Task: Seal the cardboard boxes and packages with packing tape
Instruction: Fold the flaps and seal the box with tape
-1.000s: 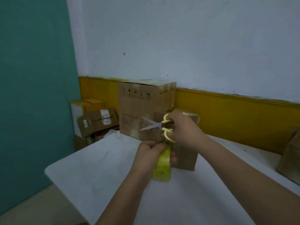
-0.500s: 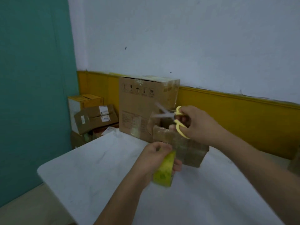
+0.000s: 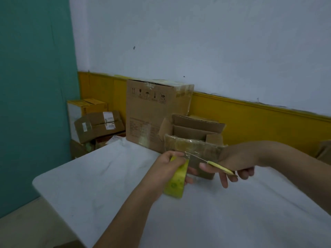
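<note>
Behind both hands (image 3: 172, 169), small box (image 3: 193, 149) front partly hidden.

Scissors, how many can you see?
1. The yellow-handled scissors are in the right hand, blades at the clear tape by the tape roll in the left hand.

white table (image 3: 100, 178) in a corner. teal wall (image 3: 34, 86) left, pale wall (image 3: 197, 42) behind with a yellow lower band (image 3: 259, 120). beige floor (image 3: 23, 228). dim, flat light.
</note>
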The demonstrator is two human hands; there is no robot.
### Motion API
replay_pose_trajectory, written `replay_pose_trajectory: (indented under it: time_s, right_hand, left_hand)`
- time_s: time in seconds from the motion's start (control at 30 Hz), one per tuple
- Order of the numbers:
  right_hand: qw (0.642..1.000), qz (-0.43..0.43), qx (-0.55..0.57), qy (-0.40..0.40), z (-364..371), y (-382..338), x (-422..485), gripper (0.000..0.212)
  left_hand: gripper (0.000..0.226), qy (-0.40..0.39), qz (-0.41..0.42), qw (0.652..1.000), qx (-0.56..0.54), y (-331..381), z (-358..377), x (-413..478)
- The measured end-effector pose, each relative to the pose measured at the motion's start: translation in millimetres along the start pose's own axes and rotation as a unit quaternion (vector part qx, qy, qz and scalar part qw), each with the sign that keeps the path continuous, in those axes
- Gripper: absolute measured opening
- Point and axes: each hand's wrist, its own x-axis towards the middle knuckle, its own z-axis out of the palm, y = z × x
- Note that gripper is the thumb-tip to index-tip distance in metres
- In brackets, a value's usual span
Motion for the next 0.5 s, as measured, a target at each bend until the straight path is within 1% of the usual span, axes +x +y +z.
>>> replay_pose_trajectory:
  time_s: [0.13,0.33,0.5]
  right_hand:
    - [1.000,0.005,0.012,-0.004,0,-9,13,0.096]
    - [1.000,-0.001,-0.006,0.004,-4,-21,18,0.099]
    - [0.999,-0.014,-0.028,0.005,-10,-25,22,0.087]
  left_hand:
    - [0.023,0.004,-0.006,1.000,0.008,1,0,0]
    - [0.023,0.008,-0.007,1.000,0.021,2,-1,-1]
    - [0.017,0.026,-0.016,0.998,0.047,-1,-5,0]
